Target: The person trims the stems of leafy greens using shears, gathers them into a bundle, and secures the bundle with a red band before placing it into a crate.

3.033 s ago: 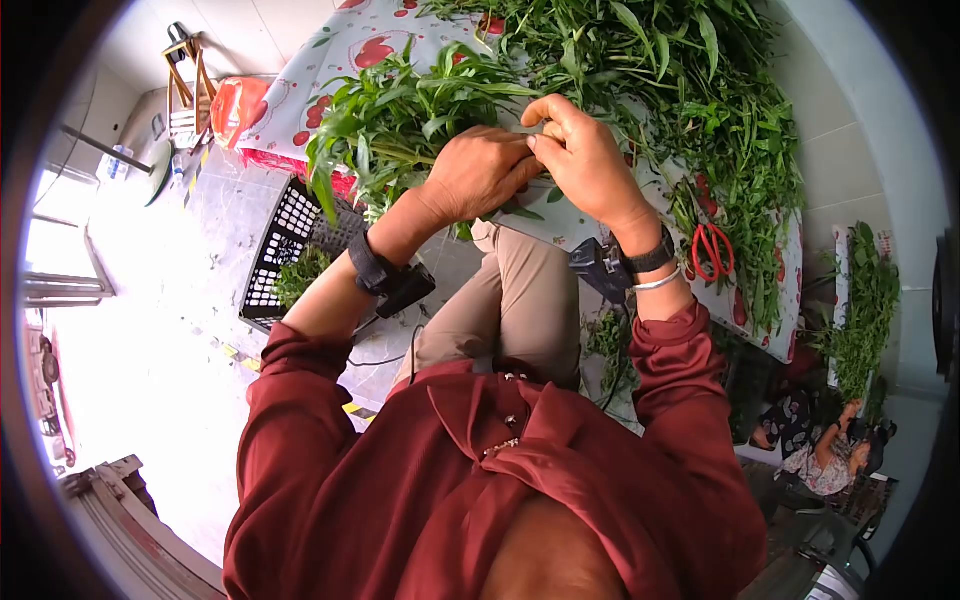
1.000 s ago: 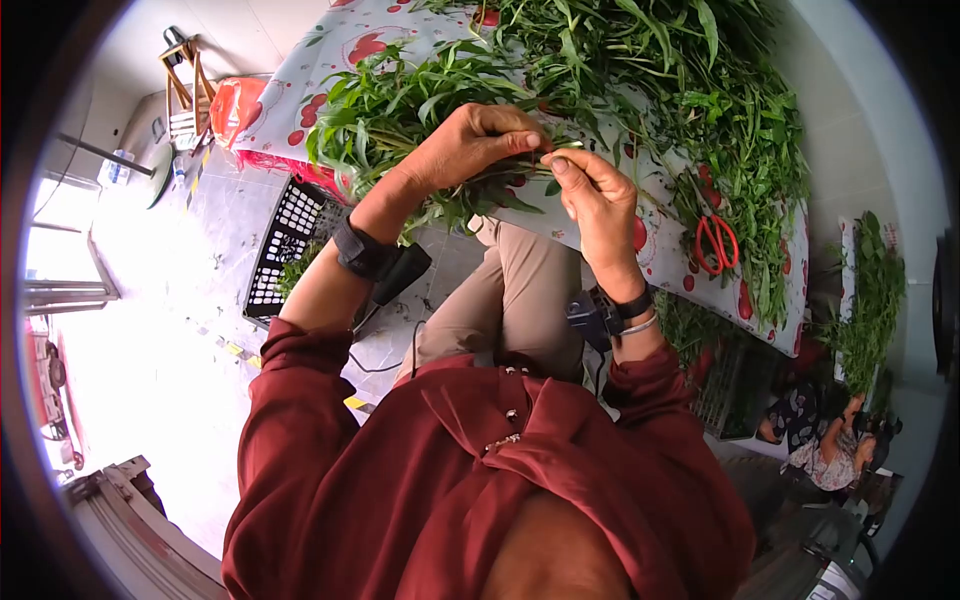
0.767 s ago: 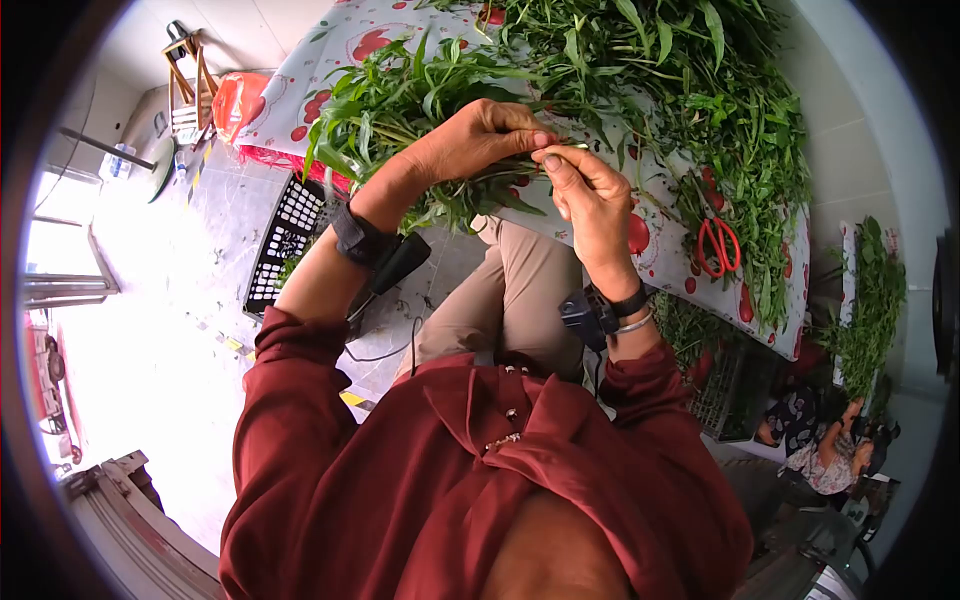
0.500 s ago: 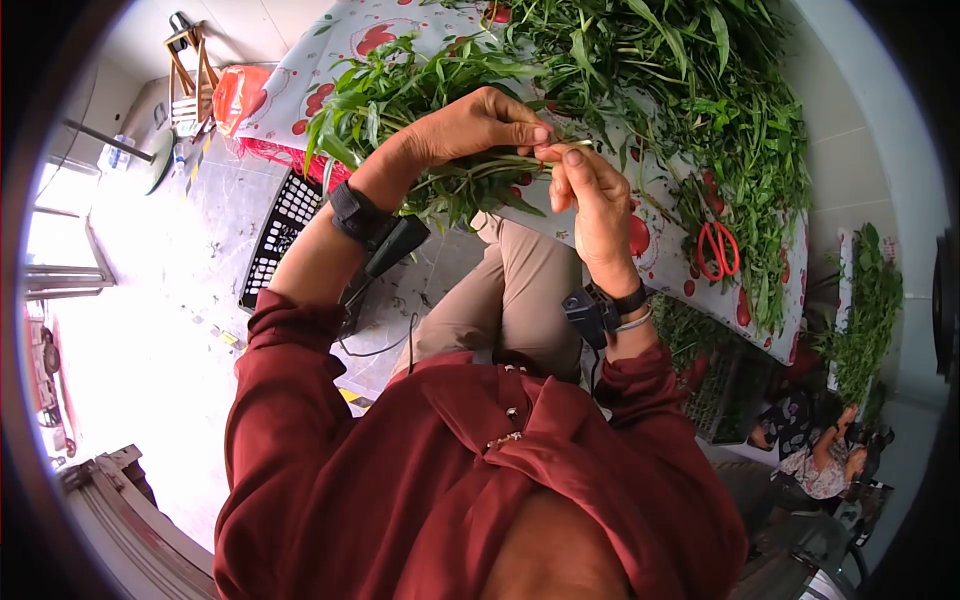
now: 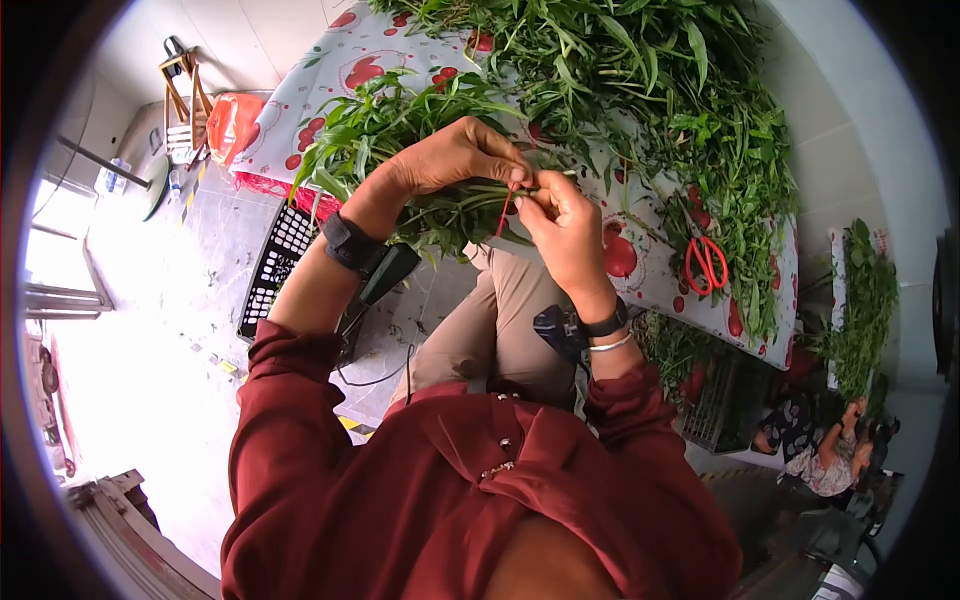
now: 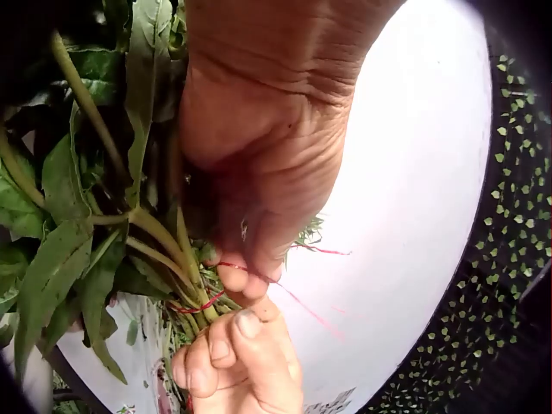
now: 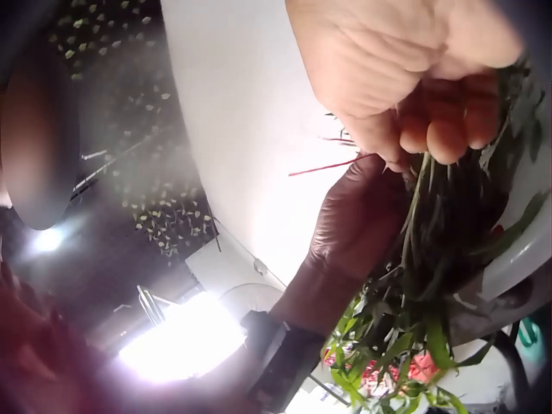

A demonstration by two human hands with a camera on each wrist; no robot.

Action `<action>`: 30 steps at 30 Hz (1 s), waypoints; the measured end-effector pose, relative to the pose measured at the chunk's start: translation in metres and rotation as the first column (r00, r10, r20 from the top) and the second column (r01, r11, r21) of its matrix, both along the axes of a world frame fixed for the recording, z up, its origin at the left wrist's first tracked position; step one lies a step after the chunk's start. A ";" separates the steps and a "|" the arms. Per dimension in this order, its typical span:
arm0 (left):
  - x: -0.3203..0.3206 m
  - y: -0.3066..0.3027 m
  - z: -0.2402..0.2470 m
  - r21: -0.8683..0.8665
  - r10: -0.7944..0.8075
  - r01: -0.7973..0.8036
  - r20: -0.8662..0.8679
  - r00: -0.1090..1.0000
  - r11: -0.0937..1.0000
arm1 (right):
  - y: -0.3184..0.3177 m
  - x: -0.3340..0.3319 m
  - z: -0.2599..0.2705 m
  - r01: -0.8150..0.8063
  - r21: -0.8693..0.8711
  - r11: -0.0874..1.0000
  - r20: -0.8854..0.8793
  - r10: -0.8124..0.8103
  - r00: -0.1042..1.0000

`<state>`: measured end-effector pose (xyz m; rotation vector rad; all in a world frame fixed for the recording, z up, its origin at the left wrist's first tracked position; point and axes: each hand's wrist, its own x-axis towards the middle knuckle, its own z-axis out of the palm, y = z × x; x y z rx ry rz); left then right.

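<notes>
A bunch of leafy green stems (image 5: 375,135) lies at the table's near edge, its cut ends under both hands. A thin red string (image 5: 505,213) runs across the stems; in the left wrist view it loops around them (image 6: 203,306) with a loose end trailing off. My left hand (image 5: 450,160) reaches over the bunch and pinches the string between thumb and finger. Close against its fingertips, my right hand (image 5: 568,230) pinches at the string too, its other fingers curled. In the right wrist view, a red string end (image 7: 323,167) sticks out beside the touching fingertips.
A large heap of greens (image 5: 600,50) covers the back and right of the fruit-patterned table (image 5: 335,75). Red-handled scissors (image 5: 706,266) lie at the right. Below left stands a black crate (image 5: 280,260). Another person (image 5: 825,460) sits at far right.
The red string now shows clearly between the hands, hanging down in front of the stems. Both hands have shifted slightly down in view, and the right hand has turned and moved left.
</notes>
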<state>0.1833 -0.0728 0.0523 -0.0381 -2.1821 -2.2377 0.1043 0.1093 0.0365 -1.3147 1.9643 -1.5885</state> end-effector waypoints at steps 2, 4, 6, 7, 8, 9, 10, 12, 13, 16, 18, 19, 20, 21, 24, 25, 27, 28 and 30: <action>-0.001 0.000 -0.001 0.005 -0.018 0.019 -0.027 0.999 1.000 | -0.002 -0.001 -0.001 0.038 -0.004 0.999 -0.042 -0.038 0.998; 0.001 0.001 0.002 -0.026 0.000 0.000 -0.027 1.000 1.000 | -0.005 -0.002 -0.001 0.070 -0.013 0.997 -0.087 -0.071 0.994; 0.002 0.004 0.004 -0.055 0.020 -0.021 -0.028 0.999 0.998 | -0.006 -0.003 -0.004 0.074 -0.059 0.995 0.008 -0.074 0.997; 0.003 0.005 0.003 -0.053 0.048 -0.050 -0.036 0.998 0.997 | -0.006 -0.004 -0.005 0.078 -0.062 0.995 0.011 -0.078 0.997; 0.002 0.007 0.003 -0.050 0.075 -0.078 -0.044 0.996 0.996 | -0.004 -0.005 -0.006 0.069 -0.035 0.997 0.090 -0.066 0.994; 0.001 0.010 0.002 -0.053 0.071 -0.074 -0.044 0.996 0.996 | -0.004 -0.007 -0.006 0.057 -0.011 0.998 0.167 -0.054 0.984; 0.000 0.015 -0.001 -0.119 0.123 -0.138 -0.122 0.985 0.983 | -0.004 -0.009 -0.006 0.061 -0.011 0.998 0.169 -0.058 0.984; -0.001 0.023 -0.004 -0.177 0.163 -0.198 -0.194 0.967 0.964 | -0.003 -0.009 -0.005 0.051 -0.038 0.998 0.272 -0.038 0.961; -0.001 0.026 -0.005 -0.311 0.226 -0.308 -0.273 0.935 0.899 | -0.003 -0.010 -0.006 0.045 -0.030 0.999 0.282 -0.035 0.959; 0.001 0.030 -0.005 -0.464 0.250 -0.439 -0.413 0.876 0.770 | -0.004 -0.013 -0.010 0.046 -0.033 0.998 0.311 -0.034 0.950; 0.000 0.031 -0.009 -0.557 0.179 -0.533 -0.565 0.805 0.637 | -0.004 -0.013 -0.006 0.047 -0.042 0.998 0.323 -0.031 0.946; 0.000 0.032 -0.012 -0.559 0.177 -0.527 -0.560 0.809 0.640 | -0.003 -0.012 -0.005 0.045 -0.052 0.998 0.331 -0.026 0.943; 0.000 0.034 -0.013 -0.574 0.181 -0.563 -0.587 0.789 0.595 | -0.003 -0.012 -0.005 0.050 -0.052 0.997 0.337 -0.029 0.941; -0.001 0.034 -0.014 -0.584 0.180 -0.599 -0.617 0.766 0.548 | -0.003 -0.012 -0.004 0.044 -0.057 0.997 0.344 -0.022 0.939; -0.001 0.037 -0.017 -0.592 0.180 -0.644 -0.653 0.736 0.484 | -0.003 -0.016 -0.007 0.036 -0.069 0.997 0.354 -0.009 0.935; -0.002 0.038 -0.018 -0.595 0.173 -0.638 -0.651 0.739 0.489 | -0.002 -0.017 -0.008 0.027 -0.074 0.997 0.359 0.001 0.933; -0.003 0.040 -0.019 -0.571 0.208 -0.699 -0.691 0.692 0.430 | -0.003 -0.017 -0.005 0.032 -0.098 0.995 0.370 0.006 0.929; -0.003 0.041 -0.019 -0.578 0.199 -0.691 -0.686 0.699 0.434 | -0.003 -0.017 -0.002 0.030 -0.121 0.992 0.377 0.019 0.926; -0.002 0.042 -0.017 -0.577 0.243 -0.687 -0.660 0.711 0.442 | -0.005 -0.018 0.001 0.031 -0.111 0.993 0.386 0.014 0.923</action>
